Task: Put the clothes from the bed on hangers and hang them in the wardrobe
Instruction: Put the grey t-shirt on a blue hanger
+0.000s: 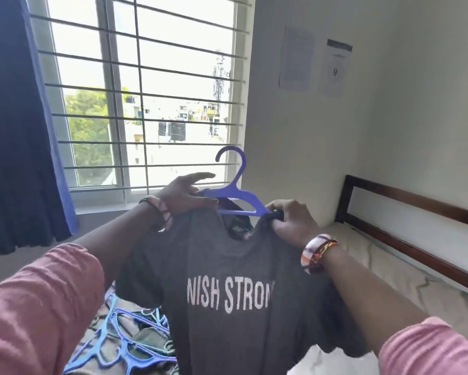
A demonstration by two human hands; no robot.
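Seating the grey T-shirt (227, 280) on the purple hanger (235, 196) is the step in hand, held up over the bed (416, 288) before the window (146, 90). The left hand (181, 198) grips the shirt's left shoulder at the hanger's arm, forefinger out straight; the right hand (289, 220) pinches the other shoulder against the right arm. To do it well, I would draw each shoulder seam fully over its arm and level the collar. Spare blue hangers (119, 342) lie below on the bed
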